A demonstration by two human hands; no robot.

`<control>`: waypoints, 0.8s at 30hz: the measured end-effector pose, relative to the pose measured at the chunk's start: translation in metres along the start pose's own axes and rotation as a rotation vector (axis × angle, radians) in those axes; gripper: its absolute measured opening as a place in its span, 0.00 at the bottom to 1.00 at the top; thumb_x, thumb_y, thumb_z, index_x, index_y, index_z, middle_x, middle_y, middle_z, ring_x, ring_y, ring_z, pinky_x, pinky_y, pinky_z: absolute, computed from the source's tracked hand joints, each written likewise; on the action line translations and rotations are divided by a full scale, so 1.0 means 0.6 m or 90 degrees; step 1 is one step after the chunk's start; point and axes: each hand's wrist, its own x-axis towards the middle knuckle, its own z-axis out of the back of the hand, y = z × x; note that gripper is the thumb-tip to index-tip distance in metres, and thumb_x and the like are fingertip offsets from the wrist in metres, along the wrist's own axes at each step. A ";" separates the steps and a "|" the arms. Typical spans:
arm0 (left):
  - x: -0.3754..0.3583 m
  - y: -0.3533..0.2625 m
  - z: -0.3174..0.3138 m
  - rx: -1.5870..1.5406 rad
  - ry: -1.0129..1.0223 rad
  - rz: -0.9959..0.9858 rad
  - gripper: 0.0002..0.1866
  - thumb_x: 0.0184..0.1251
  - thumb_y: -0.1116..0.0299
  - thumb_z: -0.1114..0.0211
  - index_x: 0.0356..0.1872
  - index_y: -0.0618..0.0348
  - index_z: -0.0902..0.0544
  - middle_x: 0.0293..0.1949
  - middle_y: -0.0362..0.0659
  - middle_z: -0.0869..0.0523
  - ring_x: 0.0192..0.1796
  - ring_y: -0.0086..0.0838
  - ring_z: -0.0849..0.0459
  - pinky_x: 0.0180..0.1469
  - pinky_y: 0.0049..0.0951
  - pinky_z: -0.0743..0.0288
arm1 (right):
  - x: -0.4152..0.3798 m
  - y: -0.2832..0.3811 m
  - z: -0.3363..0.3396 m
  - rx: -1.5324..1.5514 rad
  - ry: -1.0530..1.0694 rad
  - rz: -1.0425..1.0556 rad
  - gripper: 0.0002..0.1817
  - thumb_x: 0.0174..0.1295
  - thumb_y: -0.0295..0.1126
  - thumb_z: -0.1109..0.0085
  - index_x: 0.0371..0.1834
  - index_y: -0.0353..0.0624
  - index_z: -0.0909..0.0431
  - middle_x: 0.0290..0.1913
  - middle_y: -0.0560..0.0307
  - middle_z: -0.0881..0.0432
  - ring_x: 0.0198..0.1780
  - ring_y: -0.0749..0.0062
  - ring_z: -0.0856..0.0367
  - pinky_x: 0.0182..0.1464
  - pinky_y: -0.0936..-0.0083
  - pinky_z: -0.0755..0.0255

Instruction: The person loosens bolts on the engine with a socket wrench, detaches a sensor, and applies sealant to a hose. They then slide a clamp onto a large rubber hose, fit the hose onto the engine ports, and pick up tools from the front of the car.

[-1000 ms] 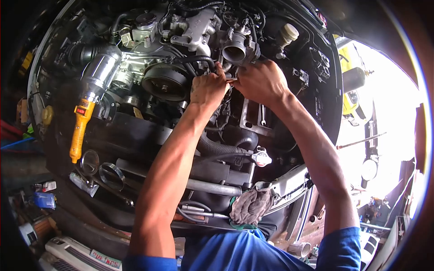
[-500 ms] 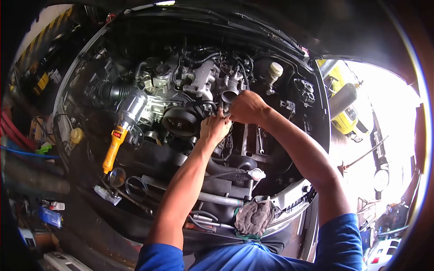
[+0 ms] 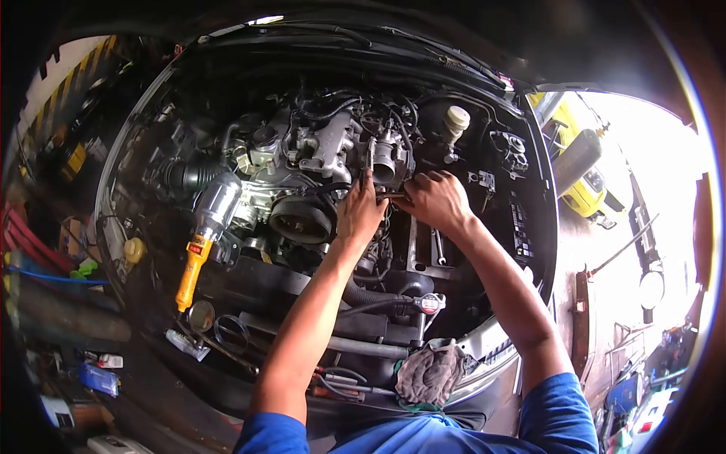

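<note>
My left hand (image 3: 361, 214) is in the middle of the engine bay, below the open round throttle body (image 3: 384, 169). Its index finger points up and the other fingers are curled. My right hand (image 3: 437, 198) is closed just to the right, knuckles up. A slim metal tool handle (image 3: 392, 195), possibly a ratchet, spans the small space between the hands and runs into both grips. Above the left fingertip stands a shiny narrow rod (image 3: 371, 153); whether it joins the handle is hidden. The pulley (image 3: 301, 219) lies left of the left hand.
A yellow-handled work light or power tool (image 3: 195, 265) lies at the bay's left side. A wrench (image 3: 439, 247) rests below the right hand. Near the front edge are the radiator cap (image 3: 429, 303) and a grey rag (image 3: 429, 374). A white-capped reservoir (image 3: 456, 121) stands at back right.
My right hand has moved right and slightly down, away from the throttle body's mouth. More of the metal handle shows between the hands. The whole view has shifted slightly.
</note>
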 end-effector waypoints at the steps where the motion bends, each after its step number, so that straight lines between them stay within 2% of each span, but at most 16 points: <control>1: 0.005 0.001 0.000 -0.023 0.016 0.006 0.45 0.64 0.60 0.24 0.77 0.69 0.38 0.61 0.66 0.19 0.62 0.54 0.16 0.65 0.43 0.20 | -0.001 0.001 -0.007 -0.001 -0.008 -0.009 0.23 0.63 0.56 0.33 0.29 0.45 0.17 0.28 0.56 0.17 0.33 0.58 0.12 0.38 0.62 0.20; 4: 0.003 0.014 0.012 -0.147 0.043 -0.007 0.48 0.62 0.65 0.24 0.79 0.70 0.42 0.63 0.67 0.20 0.63 0.54 0.17 0.64 0.42 0.20 | -0.016 0.013 -0.028 0.067 -0.067 -0.067 0.22 0.61 0.54 0.30 0.28 0.45 0.17 0.26 0.56 0.17 0.32 0.58 0.13 0.35 0.62 0.21; 5: 0.004 0.021 0.020 -0.282 0.091 0.026 0.49 0.62 0.70 0.26 0.80 0.70 0.45 0.61 0.64 0.19 0.62 0.49 0.15 0.64 0.42 0.21 | -0.023 0.019 -0.039 0.123 -0.105 -0.095 0.21 0.59 0.52 0.28 0.27 0.45 0.18 0.25 0.56 0.18 0.30 0.57 0.14 0.33 0.61 0.22; 6: -0.003 0.019 0.043 -0.505 0.204 0.155 0.50 0.62 0.74 0.29 0.81 0.70 0.49 0.57 0.56 0.16 0.59 0.41 0.14 0.64 0.41 0.21 | -0.028 0.029 -0.041 0.141 -0.089 -0.130 0.22 0.59 0.53 0.27 0.26 0.44 0.18 0.25 0.55 0.17 0.30 0.56 0.14 0.33 0.60 0.21; 8: -0.003 0.035 0.030 -1.003 0.201 0.259 0.55 0.66 0.72 0.31 0.84 0.64 0.62 0.52 0.48 0.14 0.52 0.39 0.12 0.62 0.40 0.21 | -0.035 0.039 -0.044 0.151 -0.003 -0.199 0.26 0.60 0.59 0.32 0.29 0.43 0.15 0.32 0.51 0.12 0.36 0.55 0.10 0.38 0.59 0.19; 9: 0.003 0.033 0.035 -1.107 0.178 0.322 0.41 0.71 0.67 0.34 0.80 0.69 0.42 0.49 0.49 0.14 0.53 0.41 0.12 0.64 0.44 0.22 | -0.033 0.039 -0.041 0.152 0.010 -0.204 0.27 0.60 0.59 0.32 0.27 0.43 0.16 0.31 0.50 0.12 0.34 0.54 0.11 0.37 0.58 0.19; 10: 0.007 0.034 0.009 -1.222 0.125 0.372 0.25 0.75 0.60 0.38 0.62 0.71 0.22 0.45 0.51 0.13 0.53 0.44 0.12 0.63 0.45 0.20 | -0.029 0.039 -0.037 0.153 0.021 -0.211 0.27 0.60 0.59 0.32 0.26 0.43 0.16 0.29 0.50 0.12 0.33 0.54 0.11 0.35 0.58 0.19; 12: 0.013 0.029 -0.025 -1.364 0.112 0.388 0.20 0.77 0.56 0.39 0.45 0.68 0.17 0.42 0.52 0.12 0.53 0.46 0.12 0.62 0.45 0.19 | -0.025 0.041 -0.036 0.163 0.034 -0.219 0.28 0.61 0.60 0.33 0.24 0.43 0.16 0.26 0.48 0.14 0.30 0.52 0.12 0.33 0.57 0.20; 13: 0.016 0.008 -0.020 -1.381 0.090 0.417 0.23 0.78 0.54 0.40 0.49 0.70 0.17 0.44 0.54 0.12 0.53 0.48 0.12 0.62 0.45 0.19 | -0.024 0.039 -0.038 0.167 0.036 -0.220 0.28 0.61 0.60 0.34 0.24 0.43 0.16 0.24 0.48 0.14 0.28 0.51 0.12 0.31 0.57 0.20; 14: 0.018 -0.015 -0.018 -1.362 0.038 0.484 0.23 0.78 0.52 0.40 0.51 0.69 0.18 0.34 0.44 0.15 0.43 0.40 0.14 0.55 0.39 0.19 | -0.027 0.034 -0.038 0.170 0.040 -0.221 0.28 0.62 0.60 0.34 0.23 0.43 0.16 0.22 0.47 0.15 0.26 0.50 0.13 0.30 0.56 0.21; 16: 0.029 0.003 -0.046 -1.459 0.053 0.462 0.19 0.81 0.54 0.41 0.51 0.64 0.19 0.22 0.33 0.31 0.27 0.25 0.27 0.41 0.35 0.23 | -0.030 0.034 -0.039 0.151 0.087 -0.218 0.29 0.62 0.61 0.34 0.23 0.43 0.17 0.22 0.49 0.16 0.26 0.51 0.13 0.29 0.57 0.22; 17: 0.033 0.002 -0.059 -1.443 0.025 0.487 0.17 0.81 0.56 0.42 0.50 0.62 0.19 0.20 0.30 0.39 0.23 0.20 0.40 0.36 0.31 0.31 | -0.032 0.033 -0.049 0.147 0.103 -0.215 0.30 0.63 0.62 0.35 0.22 0.43 0.17 0.21 0.48 0.17 0.25 0.50 0.14 0.28 0.56 0.22; 19: 0.034 -0.004 -0.052 -1.356 0.013 0.493 0.13 0.81 0.59 0.43 0.44 0.58 0.21 0.19 0.30 0.39 0.21 0.20 0.38 0.36 0.32 0.30 | -0.035 0.041 -0.047 0.192 0.127 -0.249 0.32 0.66 0.62 0.39 0.20 0.42 0.16 0.19 0.44 0.17 0.24 0.49 0.13 0.29 0.57 0.20; 21: 0.034 -0.007 -0.047 -1.270 -0.002 0.491 0.11 0.80 0.60 0.43 0.42 0.57 0.23 0.19 0.31 0.37 0.21 0.21 0.37 0.34 0.33 0.31 | -0.050 0.055 -0.068 0.207 0.090 -0.274 0.33 0.68 0.63 0.41 0.20 0.42 0.17 0.17 0.44 0.18 0.23 0.49 0.13 0.28 0.57 0.21; 22: 0.035 -0.008 -0.044 -1.270 -0.006 0.538 0.12 0.80 0.59 0.42 0.42 0.58 0.23 0.18 0.31 0.37 0.20 0.22 0.37 0.32 0.34 0.32 | -0.052 0.059 -0.080 0.214 0.068 -0.278 0.34 0.68 0.64 0.42 0.20 0.42 0.17 0.17 0.44 0.19 0.23 0.49 0.14 0.27 0.57 0.21; 24: 0.039 -0.011 -0.048 -1.203 -0.005 0.535 0.13 0.80 0.60 0.42 0.42 0.60 0.23 0.17 0.32 0.37 0.19 0.22 0.37 0.30 0.33 0.32 | -0.064 0.071 -0.107 0.307 0.090 -0.336 0.35 0.68 0.66 0.42 0.22 0.41 0.18 0.16 0.45 0.20 0.23 0.48 0.15 0.30 0.56 0.22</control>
